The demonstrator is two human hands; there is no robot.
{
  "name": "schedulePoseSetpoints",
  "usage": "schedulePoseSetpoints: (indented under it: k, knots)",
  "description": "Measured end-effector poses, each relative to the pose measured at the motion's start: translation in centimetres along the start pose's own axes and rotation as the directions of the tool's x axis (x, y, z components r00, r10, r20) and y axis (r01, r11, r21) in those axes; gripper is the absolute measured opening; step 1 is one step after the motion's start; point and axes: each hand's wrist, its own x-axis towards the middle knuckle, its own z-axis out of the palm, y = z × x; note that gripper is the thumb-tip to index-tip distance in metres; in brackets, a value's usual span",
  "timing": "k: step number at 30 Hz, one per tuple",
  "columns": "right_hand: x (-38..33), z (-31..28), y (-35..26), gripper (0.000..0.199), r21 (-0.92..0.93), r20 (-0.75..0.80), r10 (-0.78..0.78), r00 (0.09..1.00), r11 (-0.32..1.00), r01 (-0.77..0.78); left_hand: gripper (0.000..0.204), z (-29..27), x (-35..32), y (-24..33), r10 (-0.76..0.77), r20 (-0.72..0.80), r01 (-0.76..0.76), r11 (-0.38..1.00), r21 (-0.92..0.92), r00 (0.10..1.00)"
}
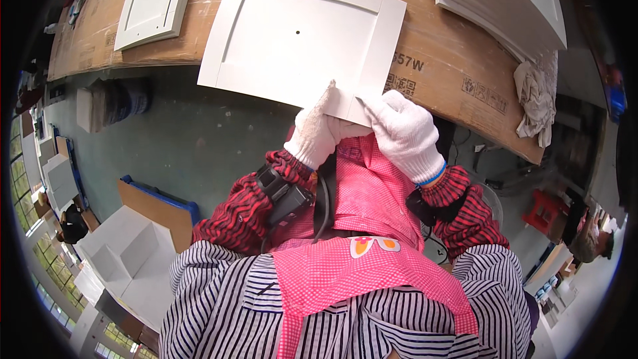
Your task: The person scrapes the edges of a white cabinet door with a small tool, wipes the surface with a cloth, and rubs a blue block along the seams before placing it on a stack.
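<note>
A white framed panel (302, 33), like a cabinet door with a small dark hole in its middle, lies on the cardboard-covered table and juts past the near edge. My left hand (316, 131), in a white knit glove, is closed on the panel's near edge, thumb on top and fingers underneath. Right beside it, my right hand (404, 131), gloved too, is curled closed at the panel's near right corner. A small dark thin tip shows at its fingers, against the panel's surface; what it belongs to is hidden in the glove.
On the cardboard-topped table (438, 73) a stack of white panels (482, 6) stands at the right, with a crumpled cloth (535, 103) by the near right corner. Another white panel (156, 0) lies left. A red stool (545, 211) and another person (590, 239) are farther right.
</note>
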Motion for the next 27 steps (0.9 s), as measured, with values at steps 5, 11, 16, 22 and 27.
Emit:
schedulePoseSetpoints:
  k: [5,11,16,22,27]
  knots:
    - [-0.1,-0.1,-0.8,0.04,-0.019,0.065,-0.04,0.997,0.999,0.041,0.06,-0.9,0.1,0.1,-0.043,0.056,0.047,0.997,-0.064,0.998]
    - [-0.1,-0.6,-0.9,0.04,0.006,0.127,-0.055,0.99,0.999,0.054,0.06,-0.4,0.0,0.1,-0.035,0.012,0.035,0.999,0.009,0.999]
    - [0.0,-0.3,-0.7,0.039,-0.005,0.073,-0.063,0.995,0.998,0.064,0.058,0.4,-0.2,0.3,-0.053,-0.016,0.053,0.999,0.006,0.998]
    - [0.6,-0.9,-0.4,0.037,-0.04,0.104,0.011,0.995,0.999,-0.007,0.06,-0.2,-0.1,0.2,-0.027,0.028,0.027,1.0,-0.014,0.999]
    - [-0.5,0.2,-1.0,0.035,-0.004,0.078,-0.114,0.99,0.993,0.115,0.058,-0.3,0.1,0.2,-0.031,0.025,0.03,0.999,0.02,0.999]
